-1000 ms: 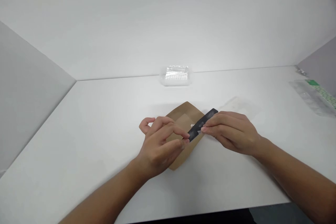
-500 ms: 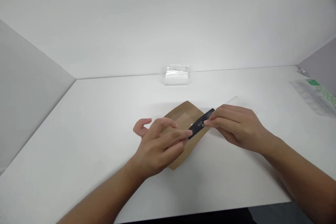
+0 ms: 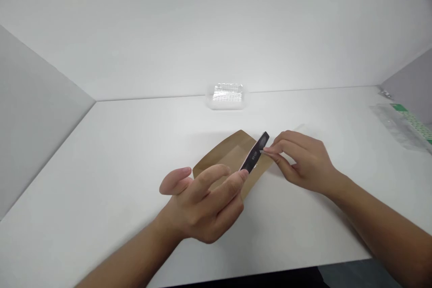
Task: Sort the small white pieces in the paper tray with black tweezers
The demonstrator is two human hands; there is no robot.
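Note:
A narrow black nail file with pale printed marks is held by its lower end in the fingers of my left hand. That hand's thumb stands out to the left. Close to the file's upper half, my right hand pinches a small pale piece that is too small to name. The piece appears to touch the file's edge. Beneath both hands lies a brown paper-like sheet or shallow tray, partly covered by my left hand.
A clear plastic box with a shiny top stands by the back wall. To the right lies a transparent packet with green printing. Some clear film shows behind my right hand. The table's front edge runs below.
The nail file has turned more upright. My left hand has rolled and lowered, its thumb further left. My right hand's fingertips have shifted slightly up, off the file's face towards its edge.

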